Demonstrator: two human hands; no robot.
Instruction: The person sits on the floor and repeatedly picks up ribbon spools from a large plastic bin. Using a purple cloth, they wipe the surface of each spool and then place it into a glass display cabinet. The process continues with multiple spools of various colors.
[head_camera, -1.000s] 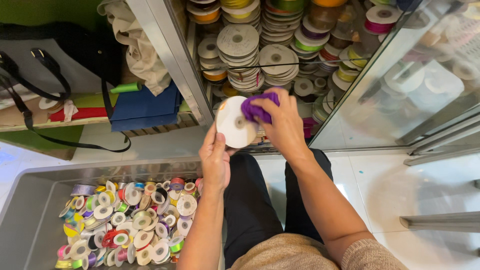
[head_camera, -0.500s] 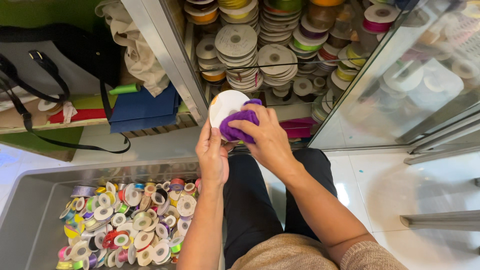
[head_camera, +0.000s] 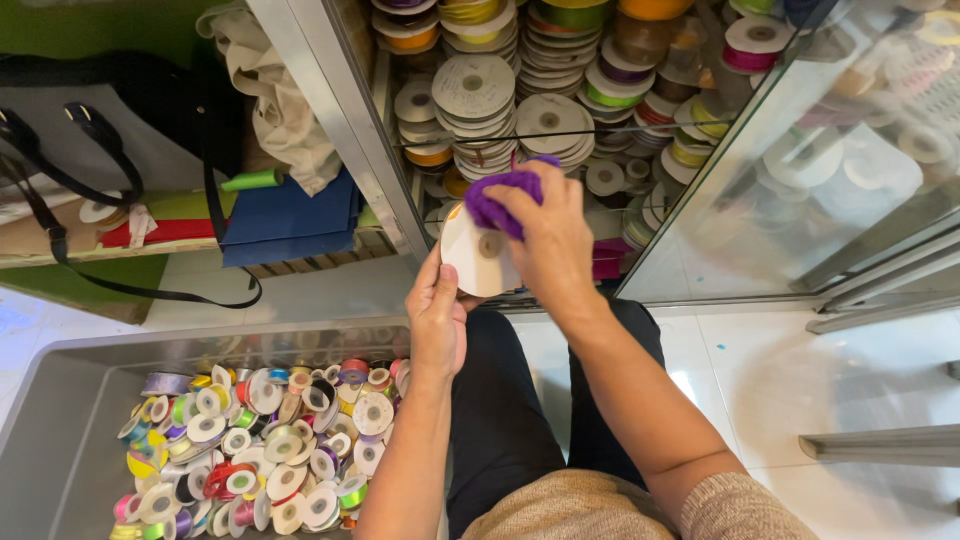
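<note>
Round white cardboard ribbon spool (head_camera: 478, 262) – plain, pale face. Fuzzy purple cloth (head_camera: 503, 200) against it. Grey plastic bin (head_camera: 60, 420) of small spools (head_camera: 250, 450) – white, yellow, red, green, purple mixed. Folded dark blue fabric (head_camera: 290, 215). Black bag straps (head_camera: 60, 200). Beige knitted sleeve (head_camera: 745, 510); black trousers (head_camera: 500, 410).

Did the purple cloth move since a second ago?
Yes. The purple cloth in the right hand shifted left across the white spool, judged against the cabinet frame.
</note>
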